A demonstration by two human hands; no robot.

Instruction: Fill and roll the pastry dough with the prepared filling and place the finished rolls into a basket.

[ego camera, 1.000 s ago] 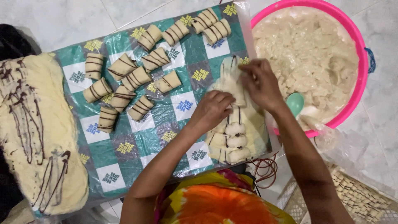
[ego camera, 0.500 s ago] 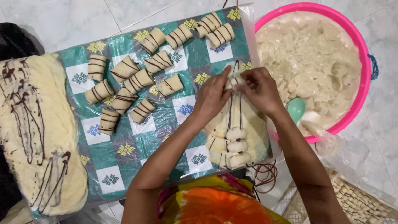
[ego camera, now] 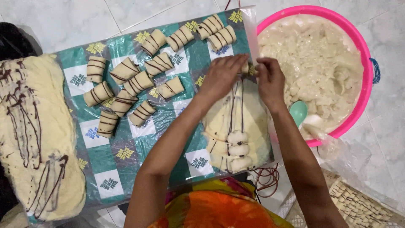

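Chocolate-striped dough slab [ego camera: 38,139] at 9 o'clock uncut; about a dozen finished rolls [ego camera: 126,90] on patterned plastic sheet [ego camera: 109,169]. Dough strip [ego camera: 236,122] at centre holds three filling lumps [ego camera: 237,150], unrolled. Left hand [ego camera: 221,76] and right hand [ego camera: 270,80] pinch strip's far end, fingers pressed together. Pink filling basin [ego camera: 363,55] at 2 o'clock

Left hand [ego camera: 222,76] and right hand [ego camera: 270,81] pinch dough sheet [ego camera: 249,122].
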